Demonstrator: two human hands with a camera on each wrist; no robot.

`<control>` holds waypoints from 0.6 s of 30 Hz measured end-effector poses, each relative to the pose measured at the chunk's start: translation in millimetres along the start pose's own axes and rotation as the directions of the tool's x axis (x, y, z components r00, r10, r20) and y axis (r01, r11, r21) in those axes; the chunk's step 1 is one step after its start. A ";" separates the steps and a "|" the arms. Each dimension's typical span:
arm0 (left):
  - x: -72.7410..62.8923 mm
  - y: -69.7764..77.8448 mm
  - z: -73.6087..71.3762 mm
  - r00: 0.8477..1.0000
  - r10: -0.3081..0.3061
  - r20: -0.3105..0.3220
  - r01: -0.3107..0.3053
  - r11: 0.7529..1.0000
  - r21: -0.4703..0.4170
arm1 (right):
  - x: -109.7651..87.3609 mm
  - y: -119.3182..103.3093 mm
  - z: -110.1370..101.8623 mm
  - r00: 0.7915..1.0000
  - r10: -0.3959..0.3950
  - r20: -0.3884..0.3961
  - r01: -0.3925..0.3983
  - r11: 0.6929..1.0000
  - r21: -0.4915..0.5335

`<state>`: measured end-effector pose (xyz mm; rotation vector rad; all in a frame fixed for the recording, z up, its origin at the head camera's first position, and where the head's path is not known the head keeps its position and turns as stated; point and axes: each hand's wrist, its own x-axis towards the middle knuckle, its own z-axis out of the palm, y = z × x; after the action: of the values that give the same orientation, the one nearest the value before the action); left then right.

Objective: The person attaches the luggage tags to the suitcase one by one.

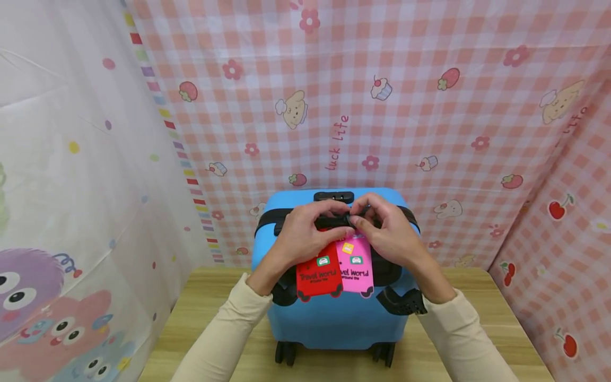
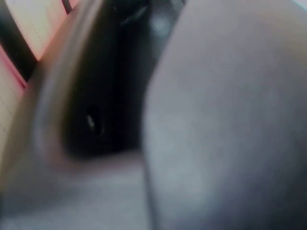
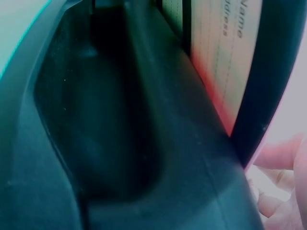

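A blue suitcase (image 1: 334,323) stands upright, with a black carry handle (image 1: 329,222) on its top. From the handle hang a red luggage tag (image 1: 317,273) and a pink luggage tag (image 1: 358,270), partly overlapping. My left hand (image 1: 305,231) curls over the handle from the left, its thumb at the tops of the tags. On the right, my right hand (image 1: 389,231) pinches a thin black tag strap above the pink tag. The fingertips of both hands nearly meet there, and they hide much of the strap. In the right wrist view, fingers (image 3: 278,155) show beside a tag's printed back (image 3: 225,57).
A black band (image 1: 410,216) runs across the suitcase behind the handle, near a combination lock (image 1: 334,197). An open black buckle end (image 1: 401,302) sticks out at the right. The wooden table (image 1: 215,313) is bordered by checked curtains (image 1: 358,106) and a white patterned curtain (image 1: 86,175).
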<state>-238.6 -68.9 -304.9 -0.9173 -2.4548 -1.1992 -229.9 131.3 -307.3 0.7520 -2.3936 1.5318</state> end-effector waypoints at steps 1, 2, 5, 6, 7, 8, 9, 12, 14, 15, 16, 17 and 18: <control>0.0 -0.1 0.0 1.000 0.003 0.000 -0.003 1.000 0.000 | 0.0 0.0 0.1 1.000 0.001 0.001 -0.001 1.000 0.001; 0.0 -0.1 0.0 1.000 0.007 0.001 -0.007 1.000 0.001 | -0.1 0.0 0.2 1.000 0.002 0.000 -0.002 1.000 0.001; -0.1 -0.3 0.0 1.000 0.014 0.004 -0.014 1.000 0.003 | -0.2 0.0 0.2 1.000 -0.003 -0.003 0.003 1.000 0.001; -0.2 -0.3 -0.1 1.000 0.014 0.005 -0.014 1.000 0.002 | -0.2 0.1 0.1 1.000 -0.007 -0.005 0.007 1.000 0.000; -0.2 -0.4 -0.1 1.000 0.015 0.006 -0.015 1.000 0.002 | -0.3 0.1 0.0 1.000 -0.011 -0.007 0.011 1.000 -0.001; -0.3 -0.4 -0.1 1.000 0.013 0.005 -0.013 1.000 0.001 | -0.3 0.2 -0.1 1.000 -0.016 -0.010 0.016 1.000 -0.002; -0.4 -0.4 -0.2 1.000 0.011 0.004 -0.011 1.000 -0.002 | -0.3 0.2 -0.1 1.000 -0.020 -0.013 0.020 1.000 -0.003; -0.5 -0.4 -0.5 1.000 0.006 0.001 -0.006 1.000 -0.011 | -0.5 -0.4 -0.1 1.000 -0.021 -0.022 0.021 1.000 -0.005; -0.7 -0.4 -0.7 1.000 0.001 0.000 -0.001 1.000 -0.017 | -0.6 -0.7 0.0 1.000 -0.015 -0.027 0.015 1.000 -0.005; -0.9 -0.4 -0.8 1.000 0.000 0.000 0.000 1.000 -0.020 | -0.5 -0.8 0.2 0.999 -0.012 -0.030 0.012 1.000 -0.007; -0.9 -0.6 -0.9 1.000 0.000 0.001 0.000 1.000 -0.023 | -0.5 -0.8 0.3 0.999 -0.009 -0.032 0.009 1.000 -0.008; -1.1 -0.7 -1.1 1.000 0.000 0.001 0.000 1.000 -0.026 | -0.4 -0.6 0.5 0.999 -0.006 -0.035 0.006 1.000 -0.010; -1.2 -0.9 -1.2 1.000 -0.002 0.000 0.002 1.000 -0.029 | -0.2 -0.4 0.7 0.999 -0.004 -0.038 0.004 1.000 -0.011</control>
<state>-238.3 -70.7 -305.3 -0.9235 -2.4446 -1.2388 -229.4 130.6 -307.4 0.7187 -2.3696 1.5163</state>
